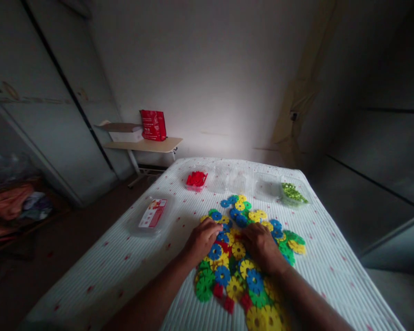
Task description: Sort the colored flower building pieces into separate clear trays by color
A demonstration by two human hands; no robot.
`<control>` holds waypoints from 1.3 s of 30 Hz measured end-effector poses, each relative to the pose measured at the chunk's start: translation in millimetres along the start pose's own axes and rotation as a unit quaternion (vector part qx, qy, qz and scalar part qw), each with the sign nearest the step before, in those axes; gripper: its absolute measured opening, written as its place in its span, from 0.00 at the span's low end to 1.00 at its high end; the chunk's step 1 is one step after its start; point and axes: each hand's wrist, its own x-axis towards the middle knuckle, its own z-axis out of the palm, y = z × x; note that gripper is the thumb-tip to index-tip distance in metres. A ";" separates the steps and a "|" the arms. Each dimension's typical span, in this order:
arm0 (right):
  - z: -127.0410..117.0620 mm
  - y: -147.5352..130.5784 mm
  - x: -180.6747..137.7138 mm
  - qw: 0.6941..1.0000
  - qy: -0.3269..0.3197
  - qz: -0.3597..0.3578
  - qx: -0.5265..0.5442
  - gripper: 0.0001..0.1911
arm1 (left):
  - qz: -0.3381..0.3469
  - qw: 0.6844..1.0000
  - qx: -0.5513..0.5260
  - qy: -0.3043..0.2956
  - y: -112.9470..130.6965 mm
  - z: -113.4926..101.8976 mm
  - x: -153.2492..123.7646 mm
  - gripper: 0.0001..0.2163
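L forearm (152, 292) & R forearm (310, 294) are nearest the cam, w/ yellow discs (264, 318) btwn them at the bottom edge. Pile of notched discs (238, 250), mostly blue, yellow & green, lies loosely heaped mid-view on a white quilted cover (119, 276) w/ red specks; a few red pcs (218, 290) on its near side. L hand (203, 238) is at the pile's L side, fingers curled onto it; R hand (262, 241) is over the R part, fingers bent down, tips hidden. Can't tell if either's pinching a pc. Beyond the pile, L to R: clear tub w/ red strips (196, 179), clear containers (237, 180), clear tub w/ green pcs (292, 193). Another clear tub (164, 224) w/ red-&-white label (152, 213) sits to the L, apart from the pile. Back L, small desk (148, 146) holds white box (126, 136) just beside red bag (153, 125)
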 end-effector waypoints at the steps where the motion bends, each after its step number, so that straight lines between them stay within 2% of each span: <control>1: -0.1 -0.2 0.0 1.000 0.003 -0.002 0.002 0.11 | -0.002 1.000 -0.003 -0.002 0.5 -0.1 0.2 0.10; 6: 1.6 -4.7 -1.0 0.998 0.040 -0.006 0.057 0.12 | -0.010 1.000 -0.018 -0.002 1.2 1.1 0.5 0.11; 12: 3.8 -13.7 -0.7 0.987 0.060 -0.027 0.147 0.14 | -0.053 0.998 -0.009 -0.013 2.8 2.1 1.7 0.09; 21: 12.0 -17.5 -0.5 0.982 0.097 -0.119 0.109 0.13 | -0.034 0.998 -0.006 -0.054 4.3 5.9 -0.7 0.10; 25: 11.5 -22.0 0.2 0.976 0.112 -0.133 0.129 0.13 | -0.005 0.998 -0.002 -0.067 7.4 5.8 -1.3 0.07; 28: 7.7 -23.3 -0.2 0.976 0.110 -0.123 0.145 0.15 | -0.005 0.999 -0.003 -0.051 9.5 4.3 -0.3 0.08; 31: 3.1 -20.4 -2.6 0.978 0.106 -0.090 0.158 0.15 | -0.048 0.999 -0.003 0.004 5.4 -1.9 3.9 0.09; 34: 0.7 -15.1 -5.6 0.979 0.100 -0.062 0.169 0.14 | -0.120 0.991 0.006 0.062 -8.7 -17.4 16.4 0.10; 39: 4.9 -10.4 -7.3 0.981 0.100 -0.067 0.153 0.13 | -0.219 0.967 0.078 0.098 -42.9 -60.4 68.5 0.11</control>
